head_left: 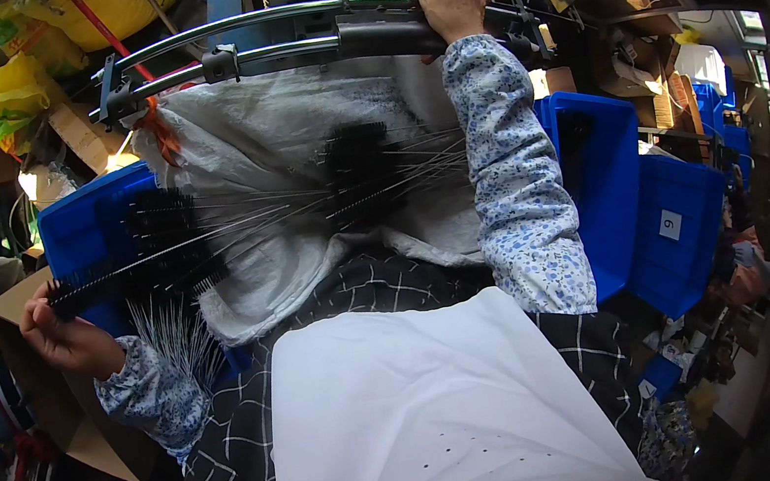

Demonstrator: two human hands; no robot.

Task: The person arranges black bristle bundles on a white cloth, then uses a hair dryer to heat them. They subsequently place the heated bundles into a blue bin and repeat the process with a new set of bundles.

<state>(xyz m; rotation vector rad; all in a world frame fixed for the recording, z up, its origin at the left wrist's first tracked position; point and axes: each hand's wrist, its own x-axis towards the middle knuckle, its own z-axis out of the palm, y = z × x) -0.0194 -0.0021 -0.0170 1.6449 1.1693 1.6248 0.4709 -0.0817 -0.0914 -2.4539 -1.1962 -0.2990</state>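
My left hand (71,339) is out at the left, its fingers closed at the bristled end of a black tube brush (98,285). The brush's long thin wire stem runs right, over the lap. More black-bristled brushes (357,150) with wire stems lie crossed in a heap on a white woven sack (266,109) spread across the lap. Ahead and to the right, my right hand (454,1) is curled over a part of the machine (385,39) by its rail; what the fingers grip there is hidden. Both forearms wear blue-flowered sleeves.
Steel rails cross in front of the lap. Blue bins stand at the left (92,210) and right (610,177). A cardboard box (100,432) is below my left hand, beside a bundle of bare wires (175,336). Yellow bags (15,97) lie at far left.
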